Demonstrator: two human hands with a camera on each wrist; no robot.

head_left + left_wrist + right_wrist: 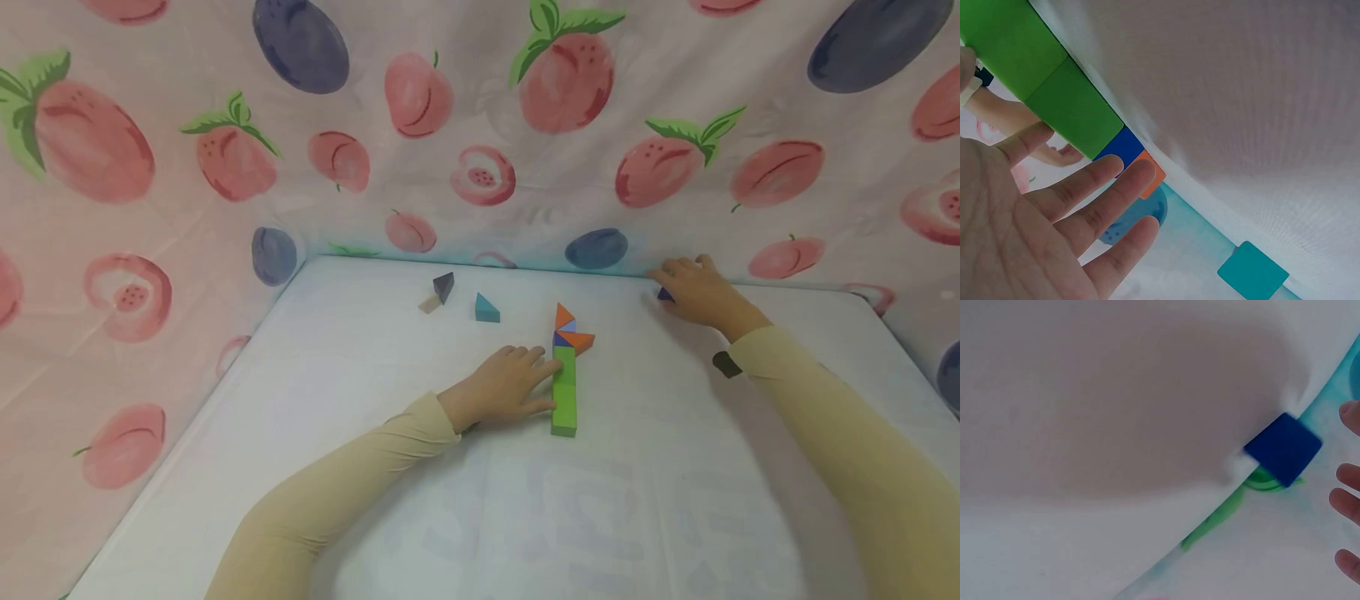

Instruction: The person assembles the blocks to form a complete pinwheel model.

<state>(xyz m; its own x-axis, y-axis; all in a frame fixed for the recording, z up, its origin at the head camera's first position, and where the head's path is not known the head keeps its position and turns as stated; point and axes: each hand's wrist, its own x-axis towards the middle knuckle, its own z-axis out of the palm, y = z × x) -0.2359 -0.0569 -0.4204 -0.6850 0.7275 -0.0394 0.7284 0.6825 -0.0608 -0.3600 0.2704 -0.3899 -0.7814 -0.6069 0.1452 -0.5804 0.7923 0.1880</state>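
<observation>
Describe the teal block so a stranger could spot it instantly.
On the white table, look beyond the left hand toward the fruit-patterned cloth. The teal block sits between the dark block and the orange blocks, touching neither: the only teal one.

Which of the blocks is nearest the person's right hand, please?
The lone dark blue block, beside the right hand; all the others, including the green blocks and teal block, lie to its left in the head view.
</observation>
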